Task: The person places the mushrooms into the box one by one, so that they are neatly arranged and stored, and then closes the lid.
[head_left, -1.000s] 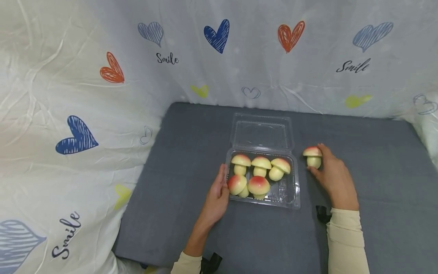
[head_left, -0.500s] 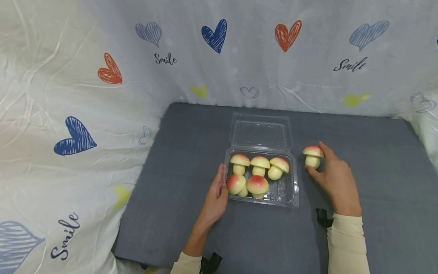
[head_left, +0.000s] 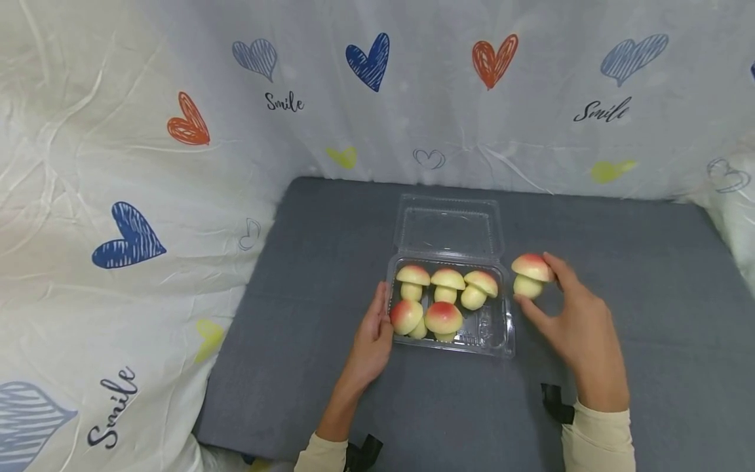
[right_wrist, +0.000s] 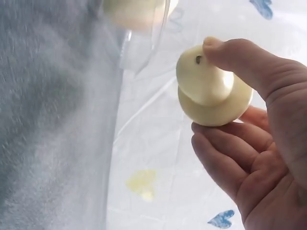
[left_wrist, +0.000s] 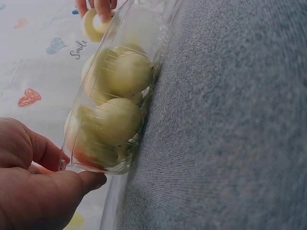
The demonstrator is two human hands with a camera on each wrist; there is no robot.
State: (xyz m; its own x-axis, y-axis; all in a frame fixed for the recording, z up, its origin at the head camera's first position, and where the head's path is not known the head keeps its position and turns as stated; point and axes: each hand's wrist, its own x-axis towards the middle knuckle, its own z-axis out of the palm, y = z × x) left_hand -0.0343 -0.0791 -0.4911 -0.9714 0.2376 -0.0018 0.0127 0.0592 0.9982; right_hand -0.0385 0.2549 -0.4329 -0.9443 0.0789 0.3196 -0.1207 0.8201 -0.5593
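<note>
In the head view, a clear plastic clamshell box [head_left: 488, 349] stands with its lid [head_left: 449, 226] folded back. Several toy mushrooms [head_left: 444, 318] with red-topped cream caps are in it, and the base's front right corner holds none. My left hand [head_left: 370, 344] grips the box's left side; the left wrist view shows thumb [left_wrist: 91, 181] and fingers pinching its rim. Just right of the box, my right hand [head_left: 580, 328] holds another toy mushroom [head_left: 529, 278] between thumb and fingers, cap up. From the right wrist view, this mushroom [right_wrist: 204, 76] shows a small dark hole at its stem end.
A grey cloth-covered table [head_left: 307, 262] lies under the box. White fabric printed with hearts and "Smile" [head_left: 425, 98] hangs behind it and along the left. Black straps [head_left: 556, 403] sit at both wrists.
My right hand has raised the toy mushroom off the table and brought it slightly left, nearer the box. My left hand keeps its hold on the box.
</note>
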